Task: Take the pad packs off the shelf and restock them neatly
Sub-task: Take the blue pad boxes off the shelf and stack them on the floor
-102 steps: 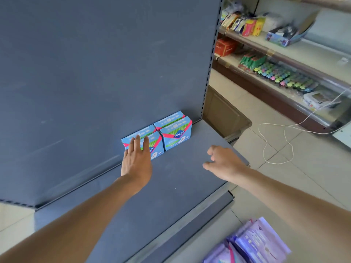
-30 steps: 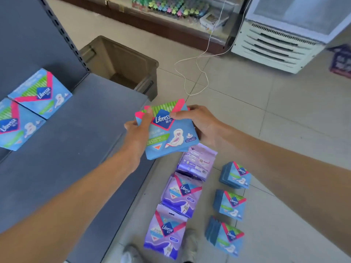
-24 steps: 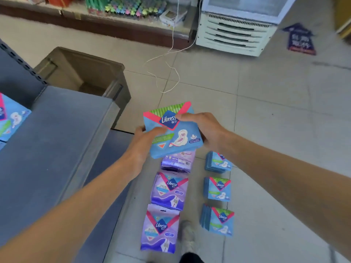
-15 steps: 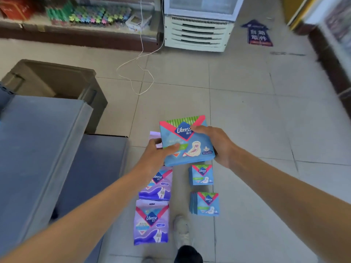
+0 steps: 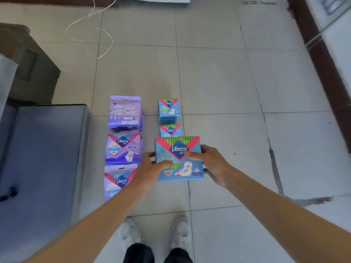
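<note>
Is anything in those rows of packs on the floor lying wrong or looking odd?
One thing: the farthest purple pack lies back-up, barcode showing, while the two nearer purple packs show their fronts. The blue pack gripped by the left hand and right hand looks straight.

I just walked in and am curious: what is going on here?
A person holds a flat blue Libresse pad pack with both hands, left hand at its left edge, right hand at its right, above the near end of a row of blue pad packs on the tiled floor. Three purple plastic pad packs lie in a row to their left.
</note>
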